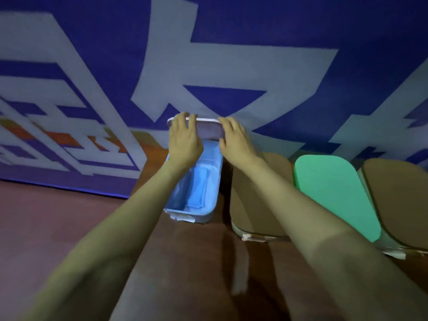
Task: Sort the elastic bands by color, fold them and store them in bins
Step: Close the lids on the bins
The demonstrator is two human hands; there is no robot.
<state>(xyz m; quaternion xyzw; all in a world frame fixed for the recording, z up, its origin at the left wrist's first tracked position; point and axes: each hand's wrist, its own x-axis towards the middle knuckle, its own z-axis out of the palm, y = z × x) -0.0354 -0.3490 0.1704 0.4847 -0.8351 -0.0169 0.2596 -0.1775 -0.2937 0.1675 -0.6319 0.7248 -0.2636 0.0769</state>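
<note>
Dimly lit, left hand (184,136) and right hand (234,138) grip a pale lid (208,129) over the blue bin's (206,215) far end.
Folded blue bands (196,188) lie inside, partly hidden by the left forearm (148,195); fingertips (183,115) blur at the lid's far edge.

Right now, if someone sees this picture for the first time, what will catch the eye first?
In the centre, the left hand and right hand hold a pale lilac plastic lid over the far end of an open light-blue plastic bin, with folded blue elastic bands inside. To its right, a mint-green rounded lid sits between two brown lids. A huge blue banner with white characters fills the background.
</note>
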